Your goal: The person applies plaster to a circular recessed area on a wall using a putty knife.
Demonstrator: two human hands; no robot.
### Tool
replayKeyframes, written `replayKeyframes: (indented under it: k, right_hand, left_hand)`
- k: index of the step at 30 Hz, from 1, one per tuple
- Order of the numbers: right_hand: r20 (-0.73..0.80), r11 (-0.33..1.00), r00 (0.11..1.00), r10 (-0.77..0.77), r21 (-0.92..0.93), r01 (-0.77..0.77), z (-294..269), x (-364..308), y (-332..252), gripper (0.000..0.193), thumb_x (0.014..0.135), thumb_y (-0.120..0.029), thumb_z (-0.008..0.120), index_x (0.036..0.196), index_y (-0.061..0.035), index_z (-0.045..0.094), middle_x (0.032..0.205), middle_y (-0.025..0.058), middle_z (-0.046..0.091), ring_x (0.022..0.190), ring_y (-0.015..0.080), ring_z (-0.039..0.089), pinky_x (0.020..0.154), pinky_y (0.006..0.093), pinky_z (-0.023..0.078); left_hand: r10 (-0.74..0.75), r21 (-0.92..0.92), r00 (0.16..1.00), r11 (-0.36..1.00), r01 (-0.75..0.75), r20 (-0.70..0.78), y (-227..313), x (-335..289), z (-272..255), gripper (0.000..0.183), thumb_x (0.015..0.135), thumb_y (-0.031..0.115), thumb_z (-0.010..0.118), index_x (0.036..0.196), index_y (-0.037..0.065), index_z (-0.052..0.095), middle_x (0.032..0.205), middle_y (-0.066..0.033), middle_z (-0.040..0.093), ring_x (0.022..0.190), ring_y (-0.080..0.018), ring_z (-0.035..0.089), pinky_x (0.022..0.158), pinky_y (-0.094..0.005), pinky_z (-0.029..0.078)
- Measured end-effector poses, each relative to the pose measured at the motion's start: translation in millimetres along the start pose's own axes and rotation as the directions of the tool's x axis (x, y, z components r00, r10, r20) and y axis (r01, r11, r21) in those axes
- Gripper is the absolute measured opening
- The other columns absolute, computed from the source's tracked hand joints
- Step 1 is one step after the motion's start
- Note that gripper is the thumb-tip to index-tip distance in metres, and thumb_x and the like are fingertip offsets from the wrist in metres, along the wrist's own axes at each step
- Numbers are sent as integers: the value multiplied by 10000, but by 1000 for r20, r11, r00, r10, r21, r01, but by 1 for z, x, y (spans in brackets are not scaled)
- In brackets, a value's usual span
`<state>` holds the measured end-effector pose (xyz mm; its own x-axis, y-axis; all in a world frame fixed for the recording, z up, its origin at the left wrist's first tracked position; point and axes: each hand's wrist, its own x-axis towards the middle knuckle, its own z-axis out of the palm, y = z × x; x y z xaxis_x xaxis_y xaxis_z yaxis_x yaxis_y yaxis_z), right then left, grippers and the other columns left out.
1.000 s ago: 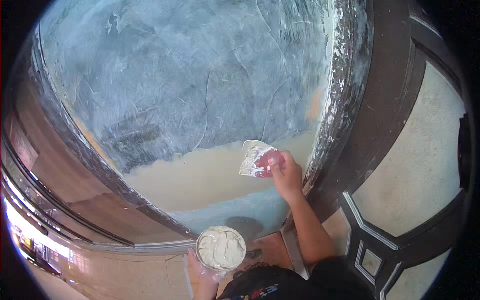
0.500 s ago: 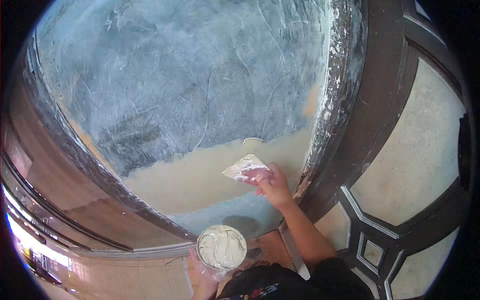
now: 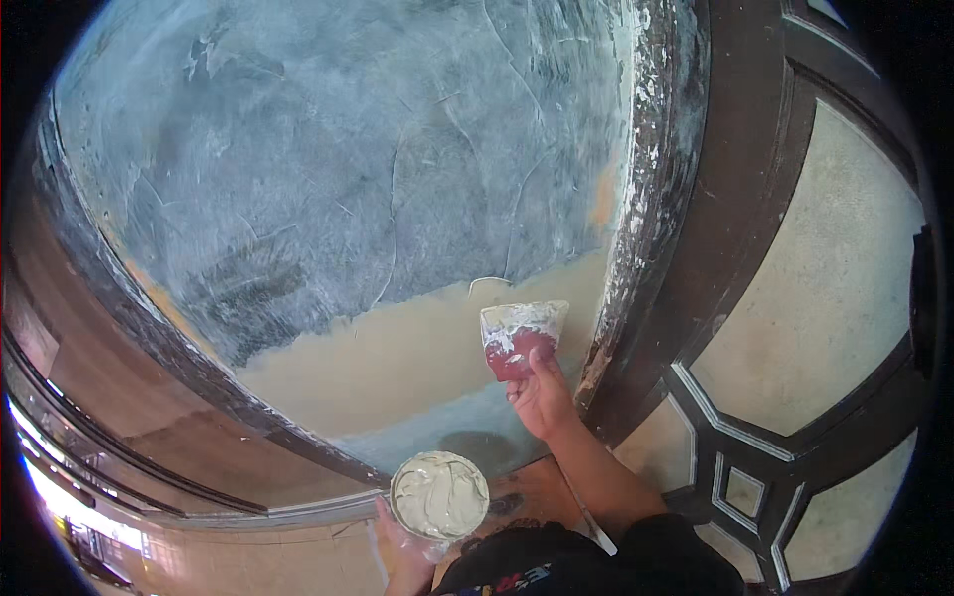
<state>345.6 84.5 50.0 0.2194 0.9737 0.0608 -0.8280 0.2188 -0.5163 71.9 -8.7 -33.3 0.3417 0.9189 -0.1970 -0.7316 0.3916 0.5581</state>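
Observation:
My right hand (image 3: 544, 399) grips a red putty knife (image 3: 521, 345) whose wide blade is smeared with white paste and points up. The blade is in front of the wall panel (image 3: 417, 199), over a smooth beige band of filler (image 3: 368, 363); whether it touches the surface I cannot tell. Above that band the panel is blotchy blue-grey, and a paler blue strip lies below it. Low in the view, my left hand (image 3: 405, 556) is wrapped round a round tub (image 3: 396, 492) from below. Creamy off-white putty (image 3: 441, 497) with swirled ridges fills it.
A worn dark frame with flaking white paint (image 3: 641, 189) borders the panel on the right, beside dark woodwork with pale inset panels (image 3: 810, 288). Brown boards (image 3: 129, 368) run along the left. Beige floor tiles (image 3: 258, 556) show at lower left.
The putty knife has turned from pointing left to pointing up and shifted slightly right, still in my right hand. The left hand with the tub stays nearly still. The view has shifted slightly.

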Motion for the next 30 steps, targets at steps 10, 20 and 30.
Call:
replayKeyframes:
  k: [10,20,30]
  right_hand:
    - [-18,989,999,51,140,-48,5,7,4,161,982,-300,586,1123,-224,566,1025,-26,659,780,135,632,668,261,494]
    - [-120,988,991,59,152,-40,1,13,25,167,996,-266,566,1107,-140,562,940,37,665,721,172,649,627,297,530]
    - [217,772,974,-60,-609,184,25,17,-1,235,971,-210,600,1053,11,610,859,58,669,608,109,607,547,253,500]
  left_hand:
    - [-8,-64,1000,998,7,-15,-4,0,-16,892,884,739,331,1509,104,300,1536,-169,330,1375,-392,368,1117,-568,311]
    - [44,-1,999,999,-44,-26,-4,-5,13,892,880,739,328,1506,103,302,1535,-170,328,1362,-395,386,1114,-572,316]
    - [20,-18,999,1000,-21,-42,-4,-11,-6,895,879,748,314,1515,117,286,1543,-162,314,1379,-397,357,1118,-572,309]
